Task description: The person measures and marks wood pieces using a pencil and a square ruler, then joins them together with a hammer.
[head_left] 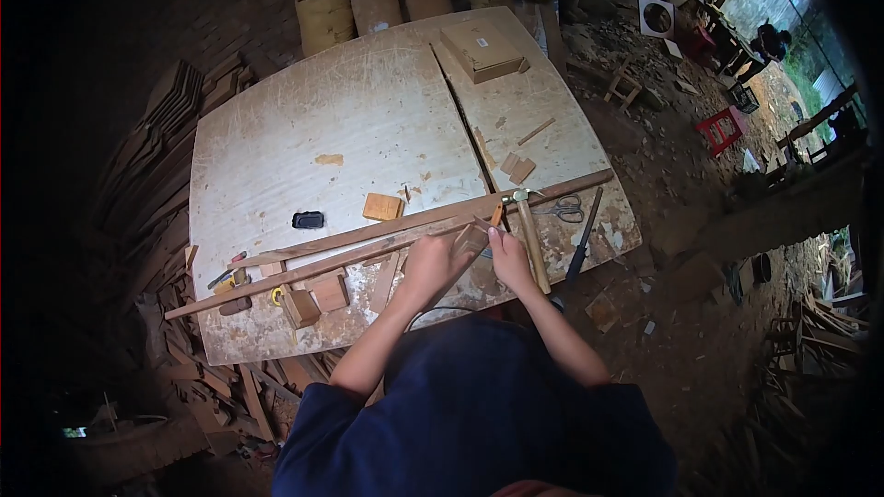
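Observation:
Close to the table's near edge, my left hand is closed around a small wooden block. My right hand is pinched at the block's right side; what its fingers hold is too small to make out. An orange-handled tool shows just beyond my right fingertips. Two long wooden strips run across the table behind my hands. A hammer with a pale wooden handle lies right of my right hand, its head over the strips. Scissors and a long dark tool lie farther right.
The worn table carries a cardboard box, a black case, an orange-brown block and several wood blocks at the near left. Scrap wood is piled on the left. A red stool stands far right.

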